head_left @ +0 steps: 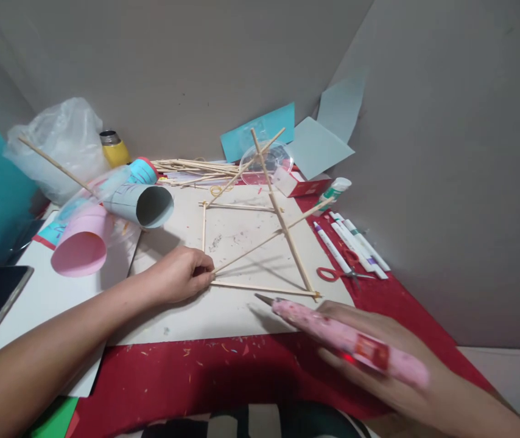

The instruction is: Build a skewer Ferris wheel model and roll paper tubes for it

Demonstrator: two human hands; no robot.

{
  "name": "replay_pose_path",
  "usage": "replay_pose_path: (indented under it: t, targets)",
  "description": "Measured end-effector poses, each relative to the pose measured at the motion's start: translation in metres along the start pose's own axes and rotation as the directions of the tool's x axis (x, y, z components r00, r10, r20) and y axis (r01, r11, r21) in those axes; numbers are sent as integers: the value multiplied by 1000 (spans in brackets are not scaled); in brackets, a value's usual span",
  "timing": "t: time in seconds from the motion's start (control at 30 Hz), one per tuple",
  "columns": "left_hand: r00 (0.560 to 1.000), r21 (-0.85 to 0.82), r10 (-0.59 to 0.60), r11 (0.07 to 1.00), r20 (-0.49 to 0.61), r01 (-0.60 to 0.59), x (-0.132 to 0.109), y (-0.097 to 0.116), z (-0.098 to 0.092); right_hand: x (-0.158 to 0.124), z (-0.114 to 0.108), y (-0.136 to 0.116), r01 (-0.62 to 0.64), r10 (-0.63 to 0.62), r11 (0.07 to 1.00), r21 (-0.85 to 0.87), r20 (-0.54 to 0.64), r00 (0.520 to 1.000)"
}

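Stick frame [282,229], one corner pinched between the left hand's [178,277] closed fingertips. Right hand [379,365], blurred, wraps a pink glue gun [346,339], nozzle near the frame

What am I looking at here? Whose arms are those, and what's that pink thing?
The camera sits on a person's head and looks down, so both arms are that person's own. The left hand pinches one corner of a stick frame, made of thin wooden sticks, which rests on a pale board. The right hand holds a pink tool with a pointed metal tip. It looks like a glue gun, and the tip is near the frame but not touching it. On the right lie white markers and red-handled scissors. On the left lie a pink paper tube and a grey-blue paper tube.
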State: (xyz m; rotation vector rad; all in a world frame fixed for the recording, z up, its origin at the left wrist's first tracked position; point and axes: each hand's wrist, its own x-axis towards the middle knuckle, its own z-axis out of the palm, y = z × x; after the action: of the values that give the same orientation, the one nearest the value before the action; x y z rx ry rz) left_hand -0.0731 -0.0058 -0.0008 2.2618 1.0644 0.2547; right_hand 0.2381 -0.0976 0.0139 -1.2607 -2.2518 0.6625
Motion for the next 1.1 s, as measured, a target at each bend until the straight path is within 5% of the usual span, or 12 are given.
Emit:
replay_pose_path:
  t: [0.1,0.27,0.87,1.1]
  targets:
    - [1000,-14,1,1000,22,-1,-1,0,-2,28,15,-14,30,-45,996,85,172,984]
    - [998,-60,26,998,59,-23,-1,-3,-6,54,31,-22,39,-60,995,96,219,974]
    - [988,-104,39,994,148,-23,-2,-6,-14,69,56,-15,-33,5,994,102,270,963]
    - [989,-120,22,993,148,-4,-2,-5,-15,74,53,-19,-138,52,964,228,346,937]
